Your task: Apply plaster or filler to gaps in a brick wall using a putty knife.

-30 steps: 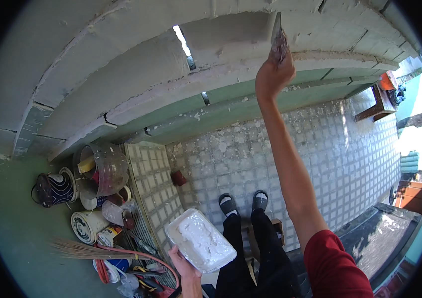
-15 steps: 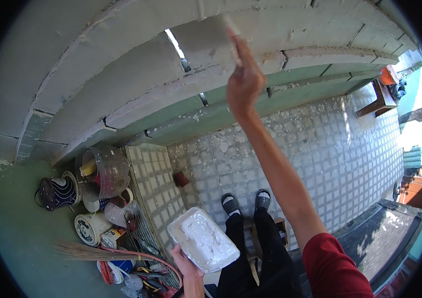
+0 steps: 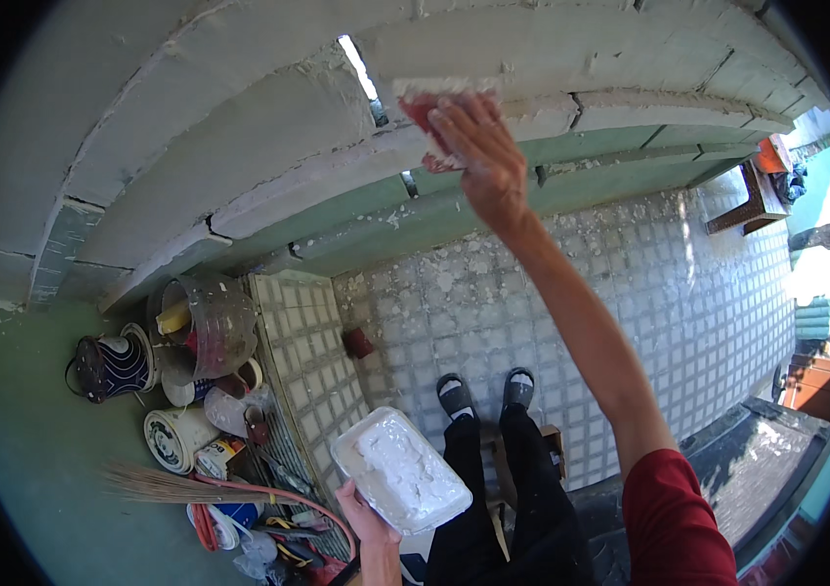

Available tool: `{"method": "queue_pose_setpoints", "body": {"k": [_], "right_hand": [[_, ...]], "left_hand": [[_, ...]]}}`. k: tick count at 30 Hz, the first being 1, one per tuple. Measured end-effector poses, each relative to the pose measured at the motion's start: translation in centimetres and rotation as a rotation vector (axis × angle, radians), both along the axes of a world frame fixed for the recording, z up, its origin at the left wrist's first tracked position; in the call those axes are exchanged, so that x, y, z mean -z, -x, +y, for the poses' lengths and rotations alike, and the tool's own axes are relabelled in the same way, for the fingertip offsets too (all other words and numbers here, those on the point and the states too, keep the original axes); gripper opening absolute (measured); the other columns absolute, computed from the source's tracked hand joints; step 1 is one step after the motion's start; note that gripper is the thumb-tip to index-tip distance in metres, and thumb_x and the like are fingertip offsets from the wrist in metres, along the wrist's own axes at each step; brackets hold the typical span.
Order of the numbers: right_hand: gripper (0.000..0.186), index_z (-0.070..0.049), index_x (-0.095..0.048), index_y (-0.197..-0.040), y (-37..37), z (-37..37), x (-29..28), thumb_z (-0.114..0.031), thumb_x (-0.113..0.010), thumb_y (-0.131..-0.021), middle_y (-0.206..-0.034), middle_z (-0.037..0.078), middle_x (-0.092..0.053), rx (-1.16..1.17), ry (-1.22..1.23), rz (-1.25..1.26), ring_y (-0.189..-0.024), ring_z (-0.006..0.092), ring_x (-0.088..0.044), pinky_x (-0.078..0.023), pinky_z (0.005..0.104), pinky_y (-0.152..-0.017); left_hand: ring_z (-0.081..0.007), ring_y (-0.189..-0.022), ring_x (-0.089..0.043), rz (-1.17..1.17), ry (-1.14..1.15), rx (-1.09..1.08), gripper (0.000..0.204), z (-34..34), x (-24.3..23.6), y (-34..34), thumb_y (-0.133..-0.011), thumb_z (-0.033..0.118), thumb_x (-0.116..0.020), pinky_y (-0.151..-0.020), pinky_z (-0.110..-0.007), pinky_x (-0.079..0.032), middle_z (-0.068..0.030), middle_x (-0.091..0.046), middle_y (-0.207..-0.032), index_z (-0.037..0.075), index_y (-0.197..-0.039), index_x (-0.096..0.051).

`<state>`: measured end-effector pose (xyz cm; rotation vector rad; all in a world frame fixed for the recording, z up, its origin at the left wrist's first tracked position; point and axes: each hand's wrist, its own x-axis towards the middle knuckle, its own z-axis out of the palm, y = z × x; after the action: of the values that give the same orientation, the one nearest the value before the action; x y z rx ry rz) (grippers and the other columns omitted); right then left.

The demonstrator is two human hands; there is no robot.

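My right hand (image 3: pixel 483 166) grips a red scraper (image 3: pixel 425 109) with a white-smeared edge, up against the plastered block wall (image 3: pixel 268 117), just right of a narrow bright slot (image 3: pixel 356 63). Whether the blade touches the wall I cannot tell. My left hand (image 3: pixel 366 513) holds a rectangular white tray (image 3: pixel 400 469) of white paste low in the middle, above my dark trousers and sandals.
Buckets (image 3: pixel 180 435), plastic tubs (image 3: pixel 210 322), a broom (image 3: pixel 156 488) and hoses crowd the left, beside a low tiled ledge (image 3: pixel 302 361). A dark bench (image 3: pixel 727 220) stands at the right on the tiled floor (image 3: pixel 630 293). A dark slab (image 3: pixel 727 488) lies lower right.
My right hand has moved left and down along the wall, and the scraper has turned from upright to a broad face. The left hand still holds the tray in nearly the same place.
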<state>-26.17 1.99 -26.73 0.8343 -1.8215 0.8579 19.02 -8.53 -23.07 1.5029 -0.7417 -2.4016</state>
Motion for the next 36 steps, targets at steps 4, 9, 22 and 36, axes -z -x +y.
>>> {"method": "queue_pose_setpoints", "body": {"k": [4, 9, 22, 36], "right_hand": [[0.056, -0.011, -0.063, -0.123, 2.4, 1.5, -0.5, 0.009, -0.054, -0.071, -0.128, 0.009, -0.06, 0.062, -0.179, -0.085, -0.123, 0.0292, -0.053, -0.036, 0.0449, -0.11], [0.059, -0.011, -0.062, -0.124, 1.7, 1.9, 2.8, 0.011, -0.053, -0.069, -0.129, 0.009, -0.059, -0.003, -0.224, -0.241, -0.124, 0.0293, -0.052, -0.035, 0.045, -0.11], [0.05, -0.008, -0.065, -0.118, 2.1, 2.2, 1.2, 0.009, -0.053, -0.072, -0.124, 0.008, -0.062, 0.015, -0.195, -0.139, -0.124, 0.0267, -0.052, -0.036, 0.0438, -0.11], [0.064, -0.009, -0.063, -0.122, 0.6, 1.7, -0.2, 0.014, -0.052, -0.063, -0.123, 0.009, -0.062, 0.029, -0.208, -0.254, -0.121, 0.0299, -0.054, -0.042, 0.0388, -0.106]], "left_hand": [[-0.0307, -0.113, -0.056, -0.011, -0.022, 0.035, 0.061, -0.1, 0.6, -0.4, -0.086, 0.042, -0.042, -0.098, -0.043, -0.045, -0.0126, -0.056, -0.126, 0.002, -0.133, -0.045], [-0.0305, -0.113, -0.057, -0.024, -0.019, 0.017, 0.061, 0.1, 0.2, 0.1, -0.086, 0.042, -0.042, -0.097, -0.043, -0.045, -0.0127, -0.057, -0.125, 0.002, -0.133, -0.046], [-0.03, -0.106, -0.06, -0.03, 0.032, 0.008, 0.06, 0.3, -0.3, 1.5, -0.087, 0.044, -0.043, -0.091, -0.042, -0.05, -0.0119, -0.059, -0.122, 0.004, -0.131, -0.048], [-0.0307, -0.105, -0.06, -0.043, 0.021, -0.058, 0.06, 0.1, -0.6, 1.1, -0.086, 0.044, -0.045, -0.091, -0.043, -0.05, -0.0119, -0.059, -0.122, 0.005, -0.131, -0.048]]}}
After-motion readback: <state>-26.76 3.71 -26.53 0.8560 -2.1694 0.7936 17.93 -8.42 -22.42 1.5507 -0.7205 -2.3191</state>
